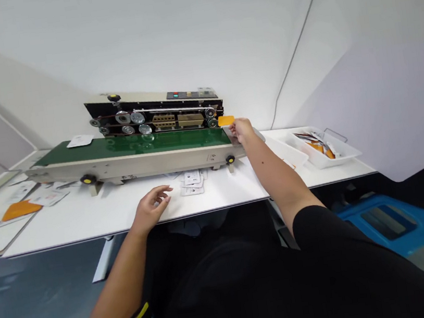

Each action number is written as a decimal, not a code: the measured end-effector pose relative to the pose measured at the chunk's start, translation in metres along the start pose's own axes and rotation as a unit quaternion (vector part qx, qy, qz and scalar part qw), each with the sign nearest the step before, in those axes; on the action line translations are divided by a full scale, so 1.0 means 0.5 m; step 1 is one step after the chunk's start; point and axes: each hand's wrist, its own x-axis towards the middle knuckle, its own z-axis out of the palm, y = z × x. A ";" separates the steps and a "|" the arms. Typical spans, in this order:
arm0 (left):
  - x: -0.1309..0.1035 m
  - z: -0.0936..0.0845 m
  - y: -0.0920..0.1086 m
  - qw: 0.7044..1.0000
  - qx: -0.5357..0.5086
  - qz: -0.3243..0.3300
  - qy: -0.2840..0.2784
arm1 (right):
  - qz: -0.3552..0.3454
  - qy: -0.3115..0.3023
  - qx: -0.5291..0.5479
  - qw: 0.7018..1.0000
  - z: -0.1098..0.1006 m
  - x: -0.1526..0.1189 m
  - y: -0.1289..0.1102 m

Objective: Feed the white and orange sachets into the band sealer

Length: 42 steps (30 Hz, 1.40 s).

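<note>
My right hand (242, 129) pinches an orange packet (226, 120) at the right end of the sealing machine (158, 116), beside its rollers. My left hand (152, 207) hovers over the front part of the white table (112, 210) with its fingers apart and slightly curled, holding nothing. Just right of it lies a small pile of white packets (192, 183), partly beneath the machine's front edge. One white packet (80, 140) rests on the left part of the green conveyor belt (123, 146).
On the right stand a white bin (325, 161) with orange and white packets and another white tray (292, 154). An orange packet (21, 209) and several white ones lie at the far left. A blue stool (398, 222) is below right.
</note>
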 end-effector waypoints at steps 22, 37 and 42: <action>0.004 -0.002 -0.011 0.999 0.031 -0.026 0.010 | -0.346 -0.257 -0.462 0.775 0.197 -0.315 0.319; 0.009 -0.003 -0.009 0.998 0.064 -0.012 0.010 | -0.309 -0.229 -0.239 0.892 0.167 -0.291 0.308; 0.014 0.008 -0.005 0.996 0.082 0.007 0.036 | -0.272 -0.211 -0.100 0.934 0.151 -0.298 0.316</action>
